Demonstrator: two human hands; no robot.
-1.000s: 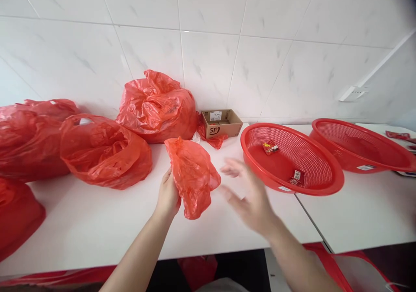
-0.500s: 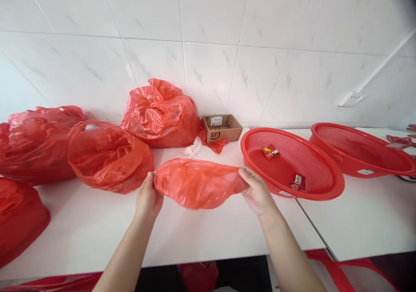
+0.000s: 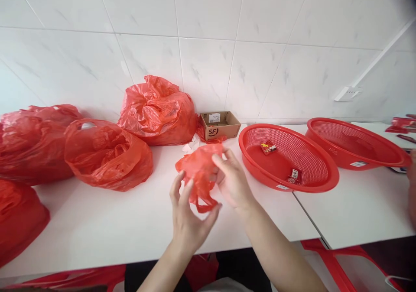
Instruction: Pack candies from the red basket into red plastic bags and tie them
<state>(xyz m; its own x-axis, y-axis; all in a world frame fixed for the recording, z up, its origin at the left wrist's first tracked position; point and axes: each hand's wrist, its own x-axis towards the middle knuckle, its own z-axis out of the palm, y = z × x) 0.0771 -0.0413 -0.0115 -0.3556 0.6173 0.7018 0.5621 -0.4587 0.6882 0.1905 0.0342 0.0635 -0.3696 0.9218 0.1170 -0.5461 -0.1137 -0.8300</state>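
Observation:
A crumpled red plastic bag [image 3: 199, 164] is bunched up above the white table, a loop of it hanging at the lower end. My right hand [image 3: 234, 181] pinches its right side between thumb and fingers. Below and to the left, my left hand [image 3: 190, 216] is cupped around the bag's lower part with fingers and thumb spread apart. Its fingertips are close to the plastic; whether they touch it I cannot tell.
Filled red bags stand at the left, among them an open-mouthed one [image 3: 110, 157] and a tall one [image 3: 157, 114]. Behind are a cardboard box [image 3: 224, 130] and white tissue [image 3: 191, 145]. Right are a red basket [image 3: 260, 175] with small packets and another basket [image 3: 344, 157]. Another person's arm [image 3: 412, 183] shows at the right edge.
The bag, stretched flat between both hands before, is now gathered into a smaller bunch. My left hand came right and let go of its end; my right hand moved left, holding the bag.

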